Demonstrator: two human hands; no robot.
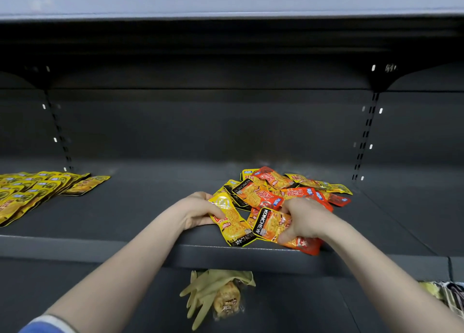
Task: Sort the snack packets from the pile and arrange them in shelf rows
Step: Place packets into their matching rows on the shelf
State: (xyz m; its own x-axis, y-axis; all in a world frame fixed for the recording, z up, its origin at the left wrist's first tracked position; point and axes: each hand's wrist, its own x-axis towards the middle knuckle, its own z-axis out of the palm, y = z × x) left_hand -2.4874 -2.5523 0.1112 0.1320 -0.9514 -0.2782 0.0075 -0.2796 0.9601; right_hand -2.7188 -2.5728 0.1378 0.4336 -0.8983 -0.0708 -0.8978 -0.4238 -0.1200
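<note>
yellow konchew packet [232, 219] in left hand [198, 210], orange konchew packet [275, 226] in right hand [305, 218]

hands: two bare hands, left hand [200, 210], right hand [305, 219]
loose pile [283, 194] of glossy yellow and orange-red foil snack packets: over a dozen, overlapping, exact count unclear
overlapping rows of yellow foil packets [32, 189]: too many to count
pale yellow rubber gloves [206, 295]: one bundle, lower shelf
dark grey metal shelf boards [125, 212]: three visible
</note>
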